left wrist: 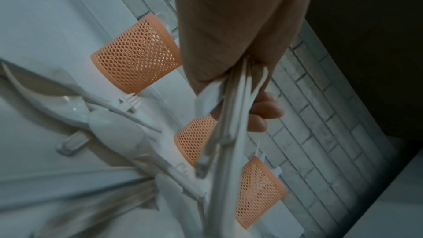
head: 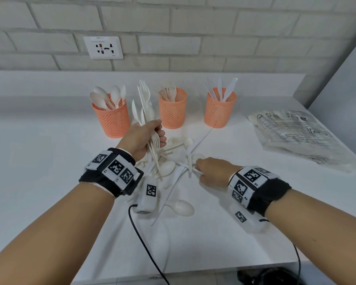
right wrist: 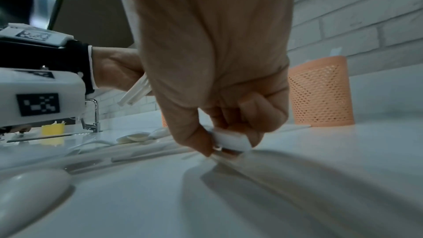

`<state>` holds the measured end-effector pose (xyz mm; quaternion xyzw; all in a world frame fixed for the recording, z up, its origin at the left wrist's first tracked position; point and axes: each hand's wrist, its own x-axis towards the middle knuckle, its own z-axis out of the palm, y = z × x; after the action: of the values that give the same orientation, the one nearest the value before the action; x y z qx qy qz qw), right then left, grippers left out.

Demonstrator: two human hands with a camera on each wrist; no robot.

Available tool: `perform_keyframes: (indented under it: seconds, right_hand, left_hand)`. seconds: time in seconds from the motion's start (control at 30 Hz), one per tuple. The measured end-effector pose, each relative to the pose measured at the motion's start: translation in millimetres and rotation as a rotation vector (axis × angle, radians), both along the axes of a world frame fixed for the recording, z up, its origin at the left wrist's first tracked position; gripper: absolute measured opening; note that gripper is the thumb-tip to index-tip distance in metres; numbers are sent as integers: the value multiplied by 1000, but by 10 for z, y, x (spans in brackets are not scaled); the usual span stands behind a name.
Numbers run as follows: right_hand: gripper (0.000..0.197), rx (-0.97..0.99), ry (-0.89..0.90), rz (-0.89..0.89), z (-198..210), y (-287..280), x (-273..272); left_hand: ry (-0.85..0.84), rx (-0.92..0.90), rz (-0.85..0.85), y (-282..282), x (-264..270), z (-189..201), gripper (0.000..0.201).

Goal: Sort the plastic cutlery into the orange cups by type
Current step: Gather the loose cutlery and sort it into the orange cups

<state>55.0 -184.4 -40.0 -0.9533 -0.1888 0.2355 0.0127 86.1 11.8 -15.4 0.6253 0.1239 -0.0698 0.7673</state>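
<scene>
Three orange mesh cups stand in a row at the back of the white counter: the left cup (head: 113,120) holds spoons, the middle cup (head: 172,109) forks, the right cup (head: 220,110) knives. My left hand (head: 148,134) grips a bundle of white forks and knives (head: 145,103) upright between the left and middle cups; that bundle (left wrist: 231,133) fills the left wrist view. A loose pile of white cutlery (head: 173,167) lies in front of the cups. At the pile's right side my right hand (head: 201,169) pinches the end of a white cutlery handle (right wrist: 231,140) just above the counter.
A clear plastic bag (head: 296,134) with more cutlery lies at the right. A wall socket (head: 103,47) sits on the brick wall behind. Black cables (head: 144,243) trail off the counter's front edge. A tap (right wrist: 93,115) and a yellow object (right wrist: 52,129) show far off.
</scene>
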Motion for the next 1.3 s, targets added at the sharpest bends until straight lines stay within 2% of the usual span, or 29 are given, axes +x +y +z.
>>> perform_keyframes:
  seconds: [0.07, 0.17, 0.27, 0.33, 0.4, 0.5, 0.6, 0.73, 0.83, 0.87, 0.93, 1.0, 1.07, 1.13, 1.17, 1.23, 1.3]
  right_hand:
    - [28, -28, -23, -9, -13, 16, 6]
    - [31, -65, -15, -27, -22, 15, 4]
    - [15, 11, 90, -42, 39, -78, 68]
    - [23, 186, 181, -99, 151, -138, 134]
    - [24, 470, 250, -190, 274, -133, 178]
    - [20, 806, 232, -279, 392, -16, 226]
    - [23, 968, 203, -326, 403, 159, 292]
    - [27, 1111, 136, -392, 403, 393, 358]
    - [25, 1135, 111, -416, 423, 513, 400]
    - [25, 1130, 98, -411, 433, 533, 413]
    - [26, 1136, 59, -410, 465, 549, 429]
    - [24, 1180, 27, -449, 500, 529, 447]
    - [13, 1204, 36, -464, 531, 495, 454]
    - [4, 1120, 43, -403, 546, 507, 428]
    - [7, 1052, 37, -350, 536, 530, 410]
    - [12, 943, 19, -246, 504, 603, 377]
    - [8, 914, 18, -185, 484, 667, 351]
  left_hand:
    - [-2, 3, -8, -15, -15, -12, 24]
    - [0, 8, -28, -29, -26, -25, 23]
    - [-12, 22, -39, -5, -28, -30, 22]
    - [-10, 10, -27, 33, -14, -42, 23]
    - [-3, 3, -3, 62, -1, -56, 25]
    - [-7, -3, -2, 52, -16, -66, 26]
    - [-50, 5, -91, -22, -82, -72, 22]
    - [-126, 120, -290, -94, -158, -128, 17]
    - [-114, 159, -327, -72, -158, -127, 28]
    - [-106, 160, -315, -53, -153, -108, 26]
    - [-87, 165, -291, 8, -132, -60, 8]
    - [-69, 152, -248, 87, -104, -16, 14]
    - [-54, 121, -194, 154, -60, 4, 20]
    - [-55, 93, -152, 193, -22, 22, 22]
    - [-70, 64, -154, 191, -15, 39, 21]
    - [-128, -19, -212, 164, -13, 77, 17]
    - [-160, -56, -252, 137, -24, 98, 13]
